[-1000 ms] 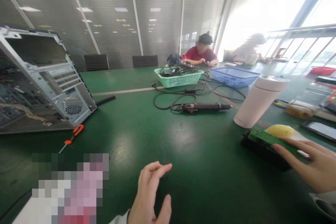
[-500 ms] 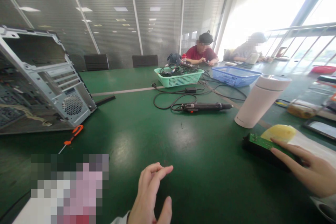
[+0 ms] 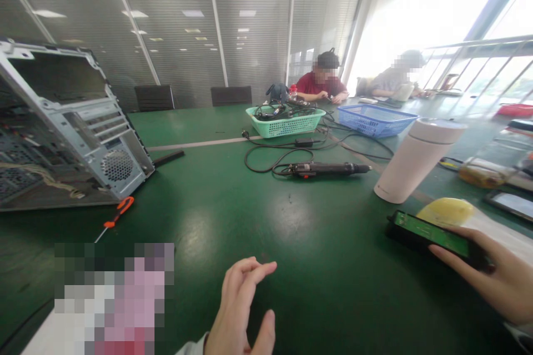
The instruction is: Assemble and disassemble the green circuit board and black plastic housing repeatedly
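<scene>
My right hand [image 3: 493, 272] is at the right edge of the table, closed around the near end of a long black case with an exposed green circuit board [image 3: 433, 230]. The thumb and a finger lie along its two long sides, and the board faces up between them. The other fingers are hidden. My left hand [image 3: 245, 308] holds nothing at the bottom middle, its thumb apart from the loosely bent fingers. Just behind the case are a yellow rounded thing [image 3: 447, 211] and a pale pink tumbler [image 3: 410, 163].
An opened computer case [image 3: 83, 127] stands on the left, beside an orange-handled screwdriver [image 3: 124, 206]. A black electric screwdriver [image 3: 327, 170] with its cord lies mid-table. Behind it are a green basket [image 3: 287, 126] of cables and a blue basket [image 3: 375, 122]. Two people sit farther back.
My right hand has shifted its fingers from the top of the circuit board to the sides of the black case, gripping it. My left hand has stayed almost still.
</scene>
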Tool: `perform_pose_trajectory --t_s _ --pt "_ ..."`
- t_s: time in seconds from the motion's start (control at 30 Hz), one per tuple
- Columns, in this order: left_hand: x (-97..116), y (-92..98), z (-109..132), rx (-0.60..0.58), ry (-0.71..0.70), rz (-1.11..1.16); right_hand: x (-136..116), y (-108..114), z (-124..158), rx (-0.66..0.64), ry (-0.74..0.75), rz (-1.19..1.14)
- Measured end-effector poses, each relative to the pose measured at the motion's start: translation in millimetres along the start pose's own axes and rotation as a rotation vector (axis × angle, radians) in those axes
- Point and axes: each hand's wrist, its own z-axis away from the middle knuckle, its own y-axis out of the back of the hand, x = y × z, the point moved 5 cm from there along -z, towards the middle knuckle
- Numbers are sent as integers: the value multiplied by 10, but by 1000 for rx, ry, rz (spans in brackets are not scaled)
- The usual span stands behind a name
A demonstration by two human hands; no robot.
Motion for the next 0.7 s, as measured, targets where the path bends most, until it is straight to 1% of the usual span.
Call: perform_pose_trajectory --t_s 0.1,0.17,0.27,0.33,0.43,0.5,0.57,0.63,0.7 --pt "0 -11 5 7 -10 7 -181 35 -52 -64 50 -46" --pt "4 -16 7 20 -20 13 -416 42 -18 -78 135 -63" --pt "14 -6 3 35 -31 19 -906 -12 153 -136 316 -158" --pt "25 9 -3 27 -46 15 -1273 -61 309 -203 426 -242" --pt "39 23 -6 -33 -83 -1 -1762 -111 510 -298 498 -356" --pt "30 32 0 -68 -88 -6 -2019 -153 614 -383 525 -418" --pt "9 42 8 -81 -82 11 -2198 -210 694 -469 530 -477" --pt "-26 57 14 -67 -57 42 -2297 -281 753 -530 502 -536" --pt "-69 62 20 -56 -27 75 -2334 -346 794 -545 461 -595"
